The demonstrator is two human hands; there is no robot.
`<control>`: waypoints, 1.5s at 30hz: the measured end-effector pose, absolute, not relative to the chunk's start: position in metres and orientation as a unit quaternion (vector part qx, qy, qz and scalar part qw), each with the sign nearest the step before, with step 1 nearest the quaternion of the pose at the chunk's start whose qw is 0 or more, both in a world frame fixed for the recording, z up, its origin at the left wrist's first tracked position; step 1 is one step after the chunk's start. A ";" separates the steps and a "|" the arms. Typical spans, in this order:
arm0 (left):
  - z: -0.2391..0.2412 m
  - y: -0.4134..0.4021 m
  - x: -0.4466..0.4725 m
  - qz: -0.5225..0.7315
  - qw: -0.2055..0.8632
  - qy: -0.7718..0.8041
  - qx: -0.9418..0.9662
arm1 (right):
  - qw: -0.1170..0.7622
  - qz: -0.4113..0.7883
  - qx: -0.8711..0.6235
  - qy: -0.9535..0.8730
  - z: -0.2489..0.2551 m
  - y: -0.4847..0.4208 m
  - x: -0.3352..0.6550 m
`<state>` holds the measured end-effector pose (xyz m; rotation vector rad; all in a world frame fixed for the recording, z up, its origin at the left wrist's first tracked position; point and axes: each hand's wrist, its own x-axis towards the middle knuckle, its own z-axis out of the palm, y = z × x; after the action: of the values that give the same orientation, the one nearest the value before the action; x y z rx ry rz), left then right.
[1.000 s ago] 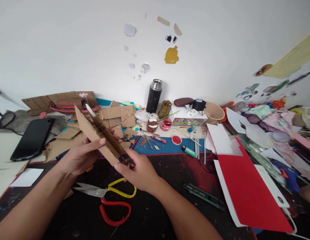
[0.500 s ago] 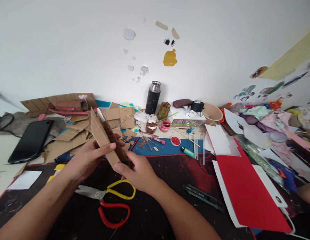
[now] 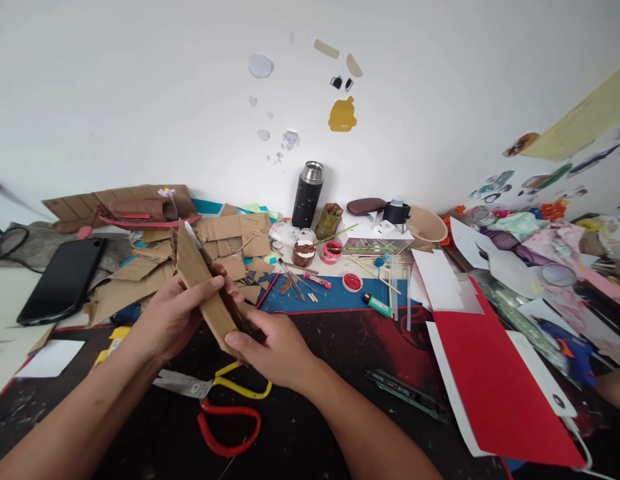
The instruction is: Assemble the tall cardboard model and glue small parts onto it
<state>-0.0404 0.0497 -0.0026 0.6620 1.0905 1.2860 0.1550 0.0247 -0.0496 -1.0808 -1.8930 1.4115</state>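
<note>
A folded brown cardboard piece (image 3: 199,279) is held up between both hands above the dark desk mat (image 3: 340,347). My left hand (image 3: 173,313) wraps round its middle from the left, thumb on top. My right hand (image 3: 275,347) pinches its lower near end. Just below the hands lie scissors (image 3: 225,400) with one yellow and one red handle. The inner face of the cardboard is turned away from the camera.
Cardboard scraps (image 3: 140,273) pile up at the left beside a black phone (image 3: 60,280). A black flask (image 3: 307,195), paint pots (image 3: 331,251), brushes and sticks stand behind. A utility knife (image 3: 405,393) and a red paper sheet (image 3: 495,380) lie at the right. Another person's arm (image 3: 615,390) shows at the right edge.
The cardboard piece has tilted more upright and drawn closer in my hands. My left hand has slid along it toward the right hand. The view shifted slightly.
</note>
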 end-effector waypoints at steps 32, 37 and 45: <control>-0.010 0.036 -0.011 0.568 0.583 0.507 0.284 | 0.270 0.557 -0.390 -0.682 -0.064 0.022 0.149; -0.013 0.036 -0.011 0.566 0.577 0.512 0.291 | 0.288 0.556 -0.386 -0.678 -0.061 0.020 0.148; -0.009 0.035 -0.011 0.567 0.565 0.531 0.279 | 0.257 0.571 -0.380 -0.681 -0.058 0.022 0.149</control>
<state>-0.0106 0.0346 -0.0095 0.6558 1.2495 1.3326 0.1494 0.0217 -0.0578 -1.0300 -1.8478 1.5479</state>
